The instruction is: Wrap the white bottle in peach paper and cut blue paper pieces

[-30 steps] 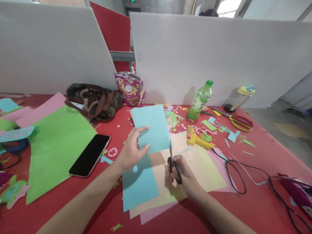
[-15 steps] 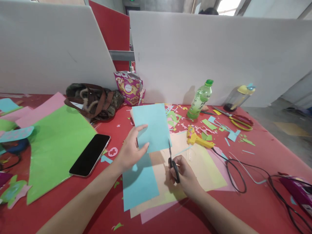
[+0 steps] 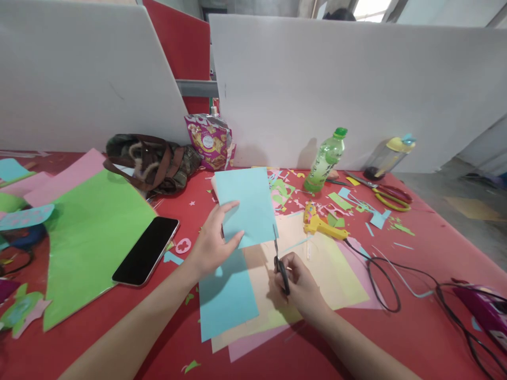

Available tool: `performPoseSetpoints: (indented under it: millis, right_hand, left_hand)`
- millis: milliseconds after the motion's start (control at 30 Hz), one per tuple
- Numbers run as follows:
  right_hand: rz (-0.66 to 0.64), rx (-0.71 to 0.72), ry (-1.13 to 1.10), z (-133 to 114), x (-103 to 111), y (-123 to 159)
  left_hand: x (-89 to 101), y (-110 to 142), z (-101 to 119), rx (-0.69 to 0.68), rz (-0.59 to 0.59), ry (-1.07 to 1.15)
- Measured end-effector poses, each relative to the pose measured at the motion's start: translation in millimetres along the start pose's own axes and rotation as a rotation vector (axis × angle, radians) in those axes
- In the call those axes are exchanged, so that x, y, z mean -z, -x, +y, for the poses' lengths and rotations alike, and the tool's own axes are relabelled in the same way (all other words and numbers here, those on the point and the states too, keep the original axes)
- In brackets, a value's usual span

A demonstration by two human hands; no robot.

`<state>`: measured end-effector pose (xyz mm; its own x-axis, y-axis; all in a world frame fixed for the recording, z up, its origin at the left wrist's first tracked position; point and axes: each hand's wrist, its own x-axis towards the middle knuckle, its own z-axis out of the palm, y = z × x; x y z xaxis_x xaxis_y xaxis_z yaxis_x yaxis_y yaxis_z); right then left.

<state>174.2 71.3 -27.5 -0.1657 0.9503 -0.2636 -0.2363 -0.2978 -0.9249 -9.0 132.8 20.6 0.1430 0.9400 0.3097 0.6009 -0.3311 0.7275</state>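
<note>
A light blue sheet of paper (image 3: 251,203) is held up over the table by my left hand (image 3: 216,237), its thumb and index finger across the left side of the sheet. My right hand (image 3: 303,285) grips small black-handled scissors (image 3: 282,274) by the finger loops. The scissor blades point away from me and meet the sheet near its lower right corner. Below lie another blue sheet (image 3: 227,301) and a stack of peach, yellow and pink paper (image 3: 317,301).
A yellow glue gun (image 3: 325,228) with a black cord lies on the right, behind it a green bottle (image 3: 327,161) and large red-and-yellow-handled scissors (image 3: 390,196). To the left are a phone (image 3: 146,252), green paper (image 3: 91,237), a bag (image 3: 158,163) and a snack packet (image 3: 209,141). Paper scraps (image 3: 283,192) litter the table.
The scissors have shifted slightly, and their blades look closer together at the sheet's lower right corner. My left hand and the sheet stay nearly in place.
</note>
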Motion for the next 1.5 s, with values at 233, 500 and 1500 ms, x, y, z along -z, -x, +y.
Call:
performPoseSetpoints:
  millis: [233, 500, 1500]
  right_hand:
    - [-0.097, -0.016, -0.084, -5.3, 1.4, -0.6]
    - [-0.236, -0.038, -0.159, -8.2, 7.0, 0.4]
    - [-0.267, 0.027, -0.036, -16.7, 4.7, 1.4]
  left_hand:
    - [3.6, -1.0, -1.0, -0.006, -0.025, -0.042]
    - [6.8, -2.2, -0.9, -0.091, -0.085, -0.059]
    - [5.9, 1.2, 4.7, -0.026, -0.214, 0.031]
